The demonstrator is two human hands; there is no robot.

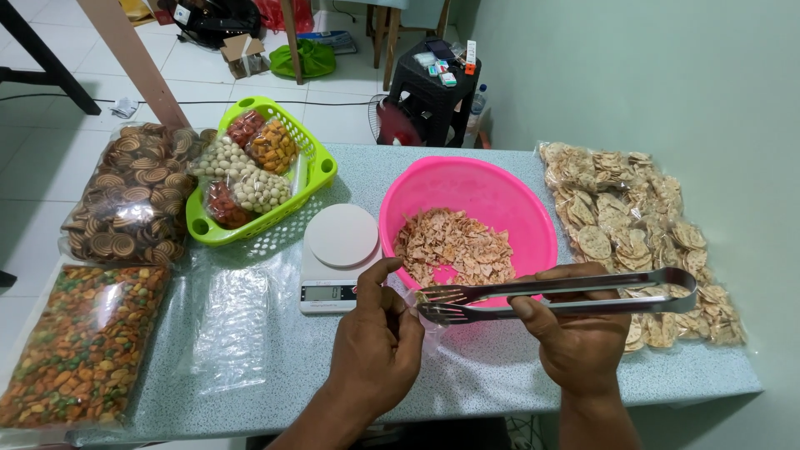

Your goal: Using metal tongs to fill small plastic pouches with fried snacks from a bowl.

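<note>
My right hand (575, 333) grips metal tongs (550, 293), held level with the forked tips pointing left. My left hand (375, 337) is beside those tips, its fingers pinching the rim of a thin clear plastic bag (423, 315) that is mostly hidden behind the hands. Just behind them stands a pink bowl (492, 187) holding several orange-brown chips (454, 246). A small white kitchen scale (340, 254) sits left of the bowl, close to my left thumb.
A green basket (312, 179) of packed snacks stands at the back left. Large bags of spiral biscuits (133, 196), mixed coloured nuts (79, 346) and round crackers (633, 225) lie on the table, plus flat clear bags (225, 325). A black stool (429, 92) stands behind.
</note>
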